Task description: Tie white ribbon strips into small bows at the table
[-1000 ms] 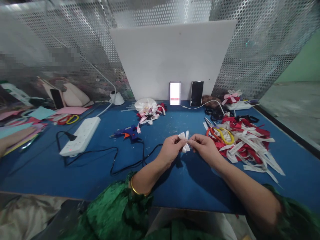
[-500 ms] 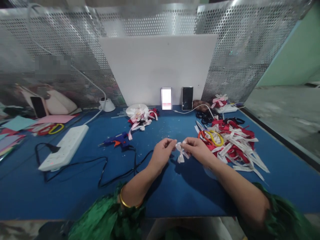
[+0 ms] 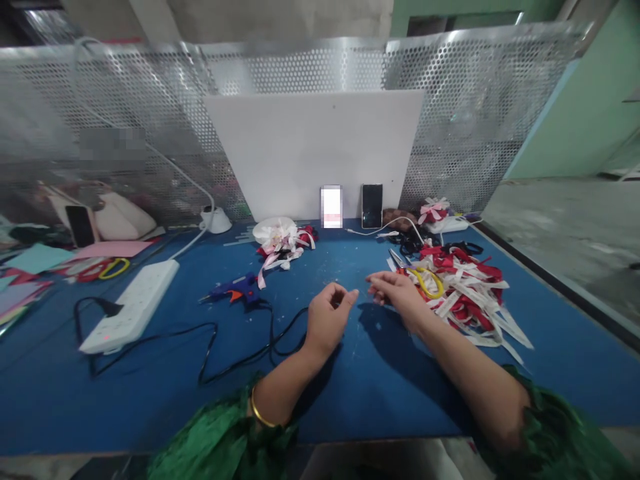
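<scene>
Over the middle of the blue table, my left hand (image 3: 327,317) is raised with its fingers loosely curled and the thumb stretched apart from them; nothing shows in its grasp. Facing it across a small gap, my right hand (image 3: 397,292) has bent, slightly spread fingers, and I see nothing between them. A heap of red and white ribbon pieces (image 3: 467,293) lies just beyond my right hand. Scissors with a yellow handle (image 3: 429,283) rest at the heap's near-left side, partly behind that hand. No white bow is visible between my hands.
A blue glue gun (image 3: 240,288) lies left of my hands, its black cord running toward a white power strip (image 3: 131,307). Ribbon bows (image 3: 283,243) are piled by a white plate (image 3: 260,230). Two phones lean against a white board (image 3: 315,147).
The small white ribbon bow held between both hands has gone from sight. My fingers have come apart, with a wider gap between the hands. The camera view has tilted up slightly.
</scene>
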Demonstrator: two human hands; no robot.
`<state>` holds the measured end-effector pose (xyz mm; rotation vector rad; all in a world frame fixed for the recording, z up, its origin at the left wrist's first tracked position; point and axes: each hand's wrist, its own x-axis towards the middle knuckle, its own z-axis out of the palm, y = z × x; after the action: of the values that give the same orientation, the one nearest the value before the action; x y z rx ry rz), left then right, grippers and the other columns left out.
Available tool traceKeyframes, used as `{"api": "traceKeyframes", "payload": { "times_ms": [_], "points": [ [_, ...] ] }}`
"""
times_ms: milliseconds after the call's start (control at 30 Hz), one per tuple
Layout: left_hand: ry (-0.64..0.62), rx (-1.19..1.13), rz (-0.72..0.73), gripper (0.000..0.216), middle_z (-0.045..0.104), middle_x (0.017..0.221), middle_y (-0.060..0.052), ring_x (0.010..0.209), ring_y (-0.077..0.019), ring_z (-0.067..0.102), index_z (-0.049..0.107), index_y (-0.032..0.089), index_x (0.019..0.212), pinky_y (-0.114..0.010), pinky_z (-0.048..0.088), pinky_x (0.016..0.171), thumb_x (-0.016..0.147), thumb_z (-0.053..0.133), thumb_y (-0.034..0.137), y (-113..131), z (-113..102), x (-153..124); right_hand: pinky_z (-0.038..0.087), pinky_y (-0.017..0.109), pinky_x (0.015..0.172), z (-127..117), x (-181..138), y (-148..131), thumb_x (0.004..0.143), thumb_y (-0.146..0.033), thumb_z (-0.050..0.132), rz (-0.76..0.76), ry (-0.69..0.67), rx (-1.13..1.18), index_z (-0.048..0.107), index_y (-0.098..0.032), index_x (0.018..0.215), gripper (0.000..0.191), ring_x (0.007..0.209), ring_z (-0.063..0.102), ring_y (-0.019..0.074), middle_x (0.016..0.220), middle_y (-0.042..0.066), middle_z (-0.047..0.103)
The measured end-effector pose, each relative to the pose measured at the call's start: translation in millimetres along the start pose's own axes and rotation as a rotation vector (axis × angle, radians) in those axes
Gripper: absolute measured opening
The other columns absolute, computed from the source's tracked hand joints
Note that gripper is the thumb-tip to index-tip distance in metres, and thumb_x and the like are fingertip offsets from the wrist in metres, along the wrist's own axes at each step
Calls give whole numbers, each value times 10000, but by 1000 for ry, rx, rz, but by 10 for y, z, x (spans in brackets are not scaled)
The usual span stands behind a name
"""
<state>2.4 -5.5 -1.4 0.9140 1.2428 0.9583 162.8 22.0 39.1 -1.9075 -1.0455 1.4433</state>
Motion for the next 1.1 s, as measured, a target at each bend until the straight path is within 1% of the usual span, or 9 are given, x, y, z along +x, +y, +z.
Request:
{"api": "traceKeyframes", "payload": {
  "times_ms": [100, 200, 367, 467, 533, 600, 733, 933, 1100],
  "points": [
    [-100, 190, 211, 291, 445, 550, 26, 562, -107, 405, 409, 182, 530, -237, 295, 575, 759, 553, 289, 80, 72, -142, 412, 238, 529, 92, -32, 108, 775, -325, 554, -179, -91, -328, 609, -172, 834, 173, 517, 535, 117, 624, -13, 598],
    [-358, 385, 460, 297, 393, 501, 18, 524, -106, 371, 286, 177, 484, -261, 228, 517, 682, 500, 125, 118, 249, -357, 395, 248, 590, 80, -55, 133, 815, -274, 503, -371, -39, -707, 616, -186, 848, 147, 608, 560, 139, 676, 0, 627],
    [-862, 573, 862, 177, 563, 603, -13, 534, -133, 451, 500, 185, 570, -281, 222, 453, 695, 561, 295, -7, 669, -787, 370, 248, 649, 43, -102, 82, 861, -243, 464, -534, -58, -1014, 607, -196, 877, 151, 747, 589, 157, 821, 26, 665],
    [-987, 552, 1122, 274, 623, 693, -53, 586, -156, 517, 592, 166, 679, -298, 290, 477, 763, 536, 421, -86, 784, -919, 361, 240, 642, 53, -110, 76, 865, -237, 464, -514, -77, -1057, 603, -199, 859, 144, 747, 592, 156, 812, 20, 666],
    [-1013, 506, 1121, 343, 635, 701, -41, 601, -154, 540, 606, 172, 705, -292, 291, 466, 777, 528, 498, -99, 768, -919, 355, 235, 632, 57, -102, 81, 864, -237, 469, -495, -76, -1068, 603, -197, 850, 141, 732, 589, 153, 797, 18, 665],
    [-1018, 468, 1033, 420, 627, 653, -30, 581, -138, 542, 589, 180, 630, -279, 276, 444, 777, 514, 567, -85, 713, -870, 351, 231, 624, 56, -89, 87, 861, -233, 473, -481, -75, -1069, 604, -195, 846, 138, 714, 584, 148, 781, 16, 663],
    [-988, 428, 930, 432, 618, 615, -19, 549, -109, 532, 586, 180, 583, -266, 259, 420, 790, 529, 554, -42, 625, -771, 347, 228, 627, 61, -80, 102, 859, -231, 478, -474, -68, -1073, 603, -197, 847, 130, 717, 582, 143, 782, 15, 663],
    [-953, 526, 1020, 391, 631, 669, -13, 620, -129, 567, 613, 168, 687, -278, 274, 464, 844, 474, 497, -26, 623, -793, 355, 230, 652, 132, -165, 135, 890, -260, 455, -525, -169, -1109, 600, -203, 888, 156, 781, 598, 150, 842, 23, 668],
    [-977, 510, 1009, 385, 603, 642, -11, 585, -117, 529, 606, 170, 665, -270, 250, 450, 834, 490, 495, -48, 610, -768, 364, 238, 669, 144, -183, 144, 903, -263, 438, -586, -209, -1174, 600, -194, 929, 178, 810, 609, 159, 899, 43, 671]
  ]
}}
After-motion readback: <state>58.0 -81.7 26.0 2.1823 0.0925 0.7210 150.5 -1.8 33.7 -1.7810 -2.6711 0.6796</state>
